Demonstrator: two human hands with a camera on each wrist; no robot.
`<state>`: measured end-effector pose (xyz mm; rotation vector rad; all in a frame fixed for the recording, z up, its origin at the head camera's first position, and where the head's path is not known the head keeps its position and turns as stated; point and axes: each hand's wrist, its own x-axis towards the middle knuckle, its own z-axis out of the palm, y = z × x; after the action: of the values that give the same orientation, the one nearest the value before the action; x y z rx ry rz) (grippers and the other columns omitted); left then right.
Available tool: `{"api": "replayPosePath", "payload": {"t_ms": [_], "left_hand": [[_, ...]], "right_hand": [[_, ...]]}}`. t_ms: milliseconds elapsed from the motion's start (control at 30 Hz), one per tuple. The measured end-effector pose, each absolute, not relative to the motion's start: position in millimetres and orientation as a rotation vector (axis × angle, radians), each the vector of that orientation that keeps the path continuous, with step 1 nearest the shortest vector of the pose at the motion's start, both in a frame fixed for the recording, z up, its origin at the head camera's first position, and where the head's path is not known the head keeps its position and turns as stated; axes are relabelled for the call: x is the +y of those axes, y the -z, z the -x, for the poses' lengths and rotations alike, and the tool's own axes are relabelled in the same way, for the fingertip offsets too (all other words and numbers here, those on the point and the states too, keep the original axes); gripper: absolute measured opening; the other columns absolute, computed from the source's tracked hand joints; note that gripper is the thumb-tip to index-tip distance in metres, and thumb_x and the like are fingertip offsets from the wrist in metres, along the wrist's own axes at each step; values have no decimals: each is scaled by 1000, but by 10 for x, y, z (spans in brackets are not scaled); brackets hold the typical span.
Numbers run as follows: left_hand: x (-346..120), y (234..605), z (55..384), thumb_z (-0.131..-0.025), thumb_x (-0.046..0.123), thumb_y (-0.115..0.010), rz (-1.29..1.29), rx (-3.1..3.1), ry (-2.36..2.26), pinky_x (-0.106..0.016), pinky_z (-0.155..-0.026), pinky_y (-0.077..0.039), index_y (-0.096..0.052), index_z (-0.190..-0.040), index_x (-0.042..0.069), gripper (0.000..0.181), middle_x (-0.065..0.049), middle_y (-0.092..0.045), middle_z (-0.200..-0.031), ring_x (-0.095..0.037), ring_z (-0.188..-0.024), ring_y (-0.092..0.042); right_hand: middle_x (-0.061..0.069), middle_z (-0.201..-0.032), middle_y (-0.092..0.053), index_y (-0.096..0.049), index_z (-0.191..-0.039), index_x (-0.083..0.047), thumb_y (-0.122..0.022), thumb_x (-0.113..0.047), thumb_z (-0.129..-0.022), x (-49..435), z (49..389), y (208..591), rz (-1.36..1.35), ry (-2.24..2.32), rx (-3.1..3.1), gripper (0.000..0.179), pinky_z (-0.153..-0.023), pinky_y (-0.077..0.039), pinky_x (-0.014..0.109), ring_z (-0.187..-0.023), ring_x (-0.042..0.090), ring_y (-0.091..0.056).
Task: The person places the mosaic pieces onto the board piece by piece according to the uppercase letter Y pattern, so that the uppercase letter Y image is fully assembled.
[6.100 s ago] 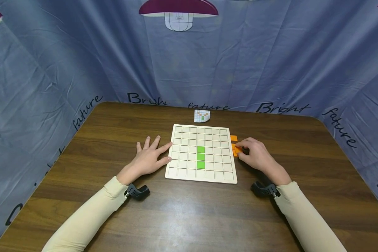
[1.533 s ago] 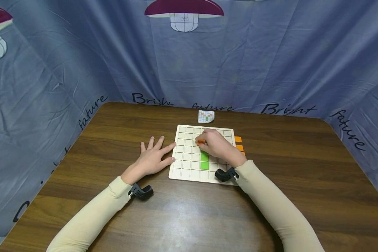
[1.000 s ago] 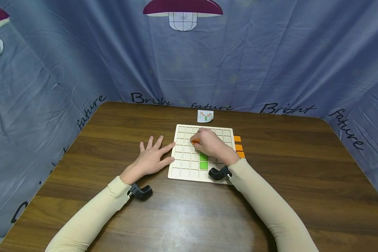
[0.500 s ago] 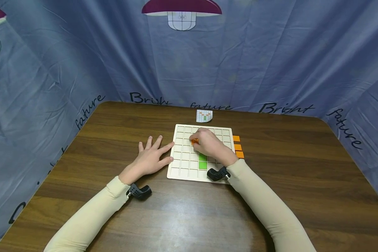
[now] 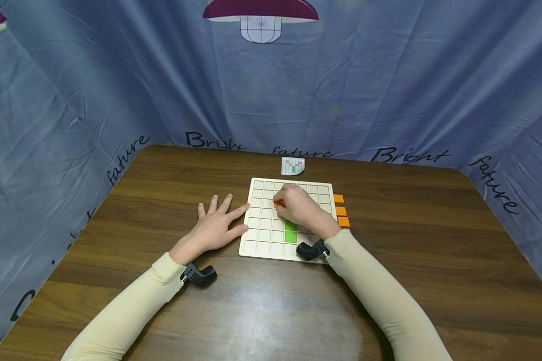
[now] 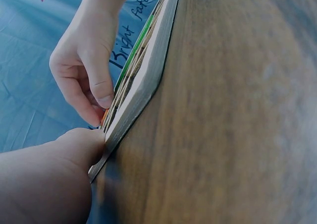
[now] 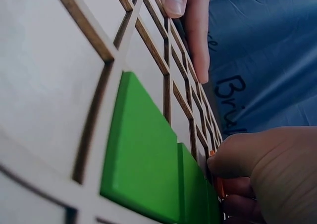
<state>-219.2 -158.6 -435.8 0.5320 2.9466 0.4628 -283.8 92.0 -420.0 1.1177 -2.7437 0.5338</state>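
Note:
A pale wooden grid board lies on the table. In the head view, my right hand reaches over it and pinches a small orange tile low over a cell left of the green column. Thumb and fingers cover most of that tile; its orange edge shows in the right wrist view. Green tiles sit in cells of one column, the upper part hidden by my right hand. My left hand is spread on the table, thumb and index fingertips at the board's left edge.
Three orange tiles lie in a row along the board's right side. Behind the board is a small paper card printed with a coloured grid. A blue curtain hangs around the wooden table.
My right hand has moved from the orange tiles on the right to the board with one tile, then slightly left, and now stays nearly still. My left hand keeps its place at the edge.

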Motion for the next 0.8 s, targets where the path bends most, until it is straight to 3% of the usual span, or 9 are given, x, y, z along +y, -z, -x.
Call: {"api": "replayPosePath", "payload": {"t_ms": [267, 600, 800], "left_hand": [[-1579, 4350, 2188, -103, 54, -49, -522, 2941, -463, -84, -111, -8, -37, -159, 33, 61, -23, -20, -169, -60, -152, -11], [-1582, 4352, 2194, -103, 54, -50, -524, 2944, -467, -84, -111, -8, -38, -159, 33, 61, -24, -20, -169, -60, -152, -11], [-1588, 4358, 2199, -102, 54, -50, -520, 2942, -468, -84, -111, -8, -38, -159, 34, 61, -23, -20, -169, -60, -152, -11]], "right_hand": [[10, -85, -71, -78, -89, -4, -67, 1, -86, 916, 2818, 4194, -1096, -517, -2756, 12, -73, -49, 34, -78, 21, -56], [8, -80, -69, -77, -86, -5, -66, 3, -85, 913, 2815, 4176, -1137, -524, -2734, 13, -69, -43, 30, -73, 18, -50], [11, -87, -72, -78, -91, -3, -66, 4, -85, 922, 2809, 4163, -1137, -536, -2741, 15, -71, -48, 32, -79, 21, -57]]}}
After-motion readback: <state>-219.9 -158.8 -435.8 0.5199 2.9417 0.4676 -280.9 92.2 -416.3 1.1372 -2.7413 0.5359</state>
